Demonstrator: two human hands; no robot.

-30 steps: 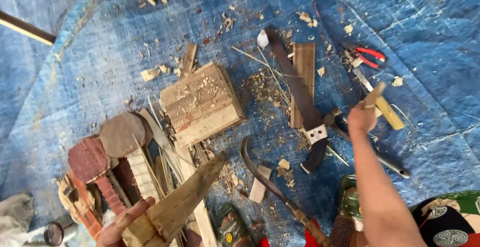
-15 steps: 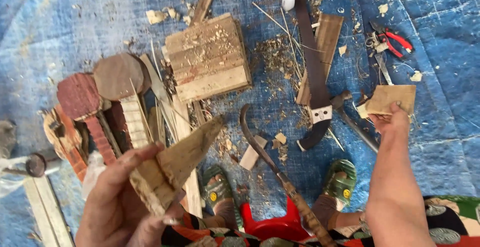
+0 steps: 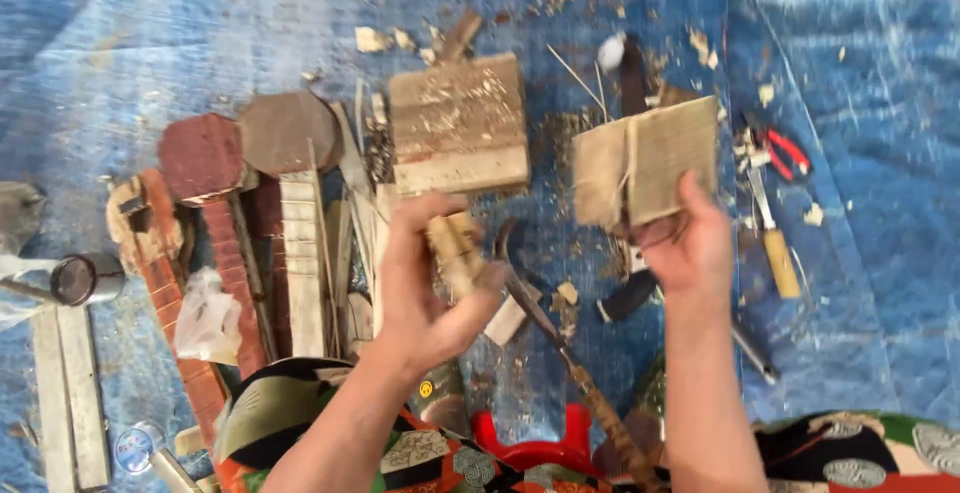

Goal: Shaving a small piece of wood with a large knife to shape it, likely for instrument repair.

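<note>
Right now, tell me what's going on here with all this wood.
A person sits over a blue tarp littered with wood chips and offcuts. The left hand grips a short chunk of wood, while the right hand holds up a flat wooden block. Below them lie a bigger wooden block, a curved blade with a long handle, red-handled pliers and carved brick-patterned wooden pieces.

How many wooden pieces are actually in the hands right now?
2: a flat wooden block in the right hand, a small wooden piece in the left hand. Others may be hidden.
</note>
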